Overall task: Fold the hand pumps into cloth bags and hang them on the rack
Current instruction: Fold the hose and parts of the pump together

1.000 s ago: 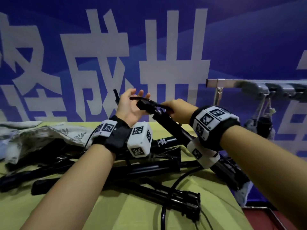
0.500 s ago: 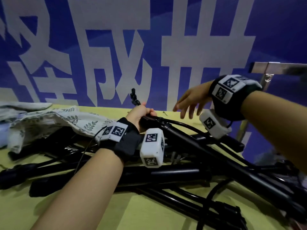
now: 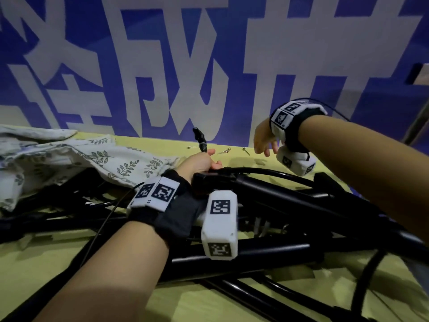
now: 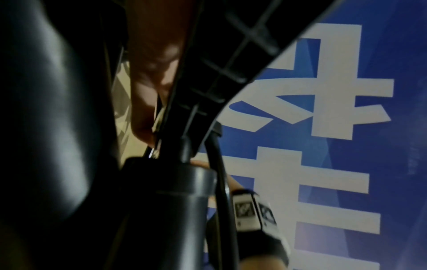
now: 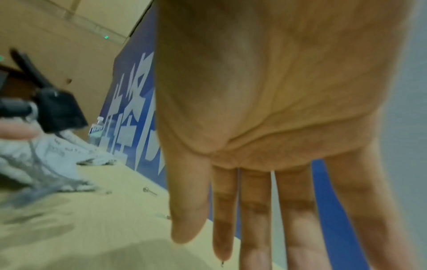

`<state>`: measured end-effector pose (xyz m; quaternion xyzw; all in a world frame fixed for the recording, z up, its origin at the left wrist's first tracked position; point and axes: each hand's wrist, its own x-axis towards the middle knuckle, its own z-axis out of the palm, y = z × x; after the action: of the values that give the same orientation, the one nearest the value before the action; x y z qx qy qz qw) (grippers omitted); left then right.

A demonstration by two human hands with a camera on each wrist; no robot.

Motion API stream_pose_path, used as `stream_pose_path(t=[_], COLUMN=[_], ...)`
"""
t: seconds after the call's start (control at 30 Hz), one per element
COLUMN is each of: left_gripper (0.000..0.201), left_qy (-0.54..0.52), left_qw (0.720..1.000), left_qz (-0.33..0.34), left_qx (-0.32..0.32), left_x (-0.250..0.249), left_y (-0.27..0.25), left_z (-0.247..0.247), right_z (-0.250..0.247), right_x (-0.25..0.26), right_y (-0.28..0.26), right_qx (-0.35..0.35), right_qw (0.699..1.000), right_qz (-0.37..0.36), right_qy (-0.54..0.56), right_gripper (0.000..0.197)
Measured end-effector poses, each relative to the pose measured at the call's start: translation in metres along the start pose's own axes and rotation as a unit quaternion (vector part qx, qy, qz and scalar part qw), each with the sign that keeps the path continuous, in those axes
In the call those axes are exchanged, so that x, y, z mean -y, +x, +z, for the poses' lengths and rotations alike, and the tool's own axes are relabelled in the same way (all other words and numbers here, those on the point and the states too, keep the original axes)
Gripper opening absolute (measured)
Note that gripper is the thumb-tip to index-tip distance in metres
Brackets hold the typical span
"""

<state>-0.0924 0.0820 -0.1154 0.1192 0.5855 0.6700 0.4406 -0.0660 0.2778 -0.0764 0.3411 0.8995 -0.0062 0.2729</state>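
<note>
Black metal hand pumps [image 3: 267, 205] lie heaped on the yellow-green table [image 3: 58, 263] in the head view, where the left hand [image 3: 199, 163] curls round the near end of the top pump, seemingly to steady it and its thin black hose [image 3: 267, 173], while leaf-printed white cloth bags [image 3: 76, 159] wait at far left. From the left wrist, curled fingers [image 4: 150, 76] sit behind the pump's ribbed black handle [image 4: 233, 60]. From the right wrist, the right hand [image 5: 272, 113] hangs flat, fingers straight and empty, above small metal needles [image 5: 149, 190], probably reaching for one.
</note>
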Motion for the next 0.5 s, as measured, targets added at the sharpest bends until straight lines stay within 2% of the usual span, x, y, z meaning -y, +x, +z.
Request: stream_pose_path(t=[0.1,0.33,0.43,0.5], left_gripper=[0.059,0.055,0.055,0.055], left_qy=[0.01,0.014,0.001,-0.021], left_qw=[1.0,1.0,1.0,1.0], left_qz=[-0.002,0.007,0.003,-0.004], left_qx=[0.013,0.025,0.012,0.006], left_x=[-0.002,-0.001,-0.001,-0.001], left_y=[0.002,0.005,0.006,0.005], left_z=[0.004,0.009,0.01,0.011], right_z=[0.0,0.02,0.019,0.021], right_x=[0.011,0.044,0.044,0.044], right_y=[0.023,0.039,0.046,0.046], right_qx=[-0.018,0.022,-0.006,-0.021], right_qw=[1.0,0.999,0.998,0.997], right_qz=[-0.023,-0.036,-0.041,-0.044], right_qy=[0.006,-0.01,-0.043,-0.062], right_gripper=[0.029,0.028,0.019,0.021])
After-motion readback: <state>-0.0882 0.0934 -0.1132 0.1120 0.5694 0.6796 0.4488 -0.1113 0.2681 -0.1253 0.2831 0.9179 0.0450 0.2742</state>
